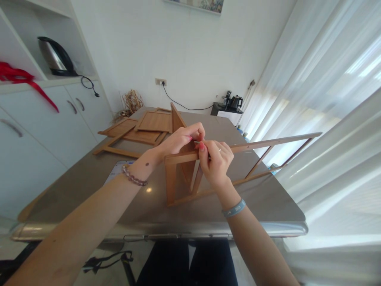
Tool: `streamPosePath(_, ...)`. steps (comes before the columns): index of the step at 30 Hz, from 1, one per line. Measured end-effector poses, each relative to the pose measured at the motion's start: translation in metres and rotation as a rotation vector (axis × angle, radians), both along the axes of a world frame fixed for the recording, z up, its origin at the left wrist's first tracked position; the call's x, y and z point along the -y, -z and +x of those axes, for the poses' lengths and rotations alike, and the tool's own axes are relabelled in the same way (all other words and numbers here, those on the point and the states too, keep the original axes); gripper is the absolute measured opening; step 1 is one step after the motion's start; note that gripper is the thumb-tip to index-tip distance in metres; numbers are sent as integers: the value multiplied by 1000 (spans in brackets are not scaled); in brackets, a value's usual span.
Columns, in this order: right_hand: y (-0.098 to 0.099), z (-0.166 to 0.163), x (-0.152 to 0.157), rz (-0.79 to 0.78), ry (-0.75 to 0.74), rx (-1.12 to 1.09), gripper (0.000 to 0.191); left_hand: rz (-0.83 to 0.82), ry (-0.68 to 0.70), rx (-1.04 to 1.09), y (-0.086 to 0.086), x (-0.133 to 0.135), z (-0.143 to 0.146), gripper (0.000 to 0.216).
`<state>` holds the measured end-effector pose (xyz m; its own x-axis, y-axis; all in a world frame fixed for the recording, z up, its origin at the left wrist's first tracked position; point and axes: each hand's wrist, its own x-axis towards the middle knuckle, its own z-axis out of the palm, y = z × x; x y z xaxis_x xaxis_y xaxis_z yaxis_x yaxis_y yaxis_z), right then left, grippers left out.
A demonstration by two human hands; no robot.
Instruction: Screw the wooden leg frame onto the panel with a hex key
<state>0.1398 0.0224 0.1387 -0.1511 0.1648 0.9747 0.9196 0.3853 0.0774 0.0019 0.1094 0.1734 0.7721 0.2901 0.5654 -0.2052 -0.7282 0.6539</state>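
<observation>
A long wooden frame (pixel 262 145) with crossbars stands on its side edge on the table, its right end reaching out past the table's right edge. Over the frame's upper rail my left hand (pixel 186 137) bends in from the left, fingers curled and tips pinched together. My right hand (pixel 216 159) is closed against the same rail, its thumb and forefinger meeting the left fingertips. A tiny thing shows between the fingertips, too small and covered to name. Behind the left hand, a wooden panel (pixel 177 117) rises upright, joining the frame; my hands hide part of the joint.
Several flat wooden panels (pixel 154 121) and an open wooden frame piece (pixel 119 151) lie at the table's (pixel 143 216) back left. A phone or tablet (pixel 114 171) is partly under my left forearm. A cabinet with a kettle (pixel 55 56) stands left; white curtains (pixel 336 159) hang right.
</observation>
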Motion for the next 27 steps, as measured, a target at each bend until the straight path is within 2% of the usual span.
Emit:
streamPosePath(3,-1,0,0,28,8,12,23,71,-5,-10,-3,-1,-2,18)
streamPosePath(7,-2,-1,0,61,23,12,23,217,-78,-65,-4,-1,-1,13)
streamPosePath(13,0,1,1,58,27,26,20,380,-154,31,8,-4,7,25)
streamPosePath(27,-1,4,9,47,-13,48,19,363,-212,162,14,15,8,31)
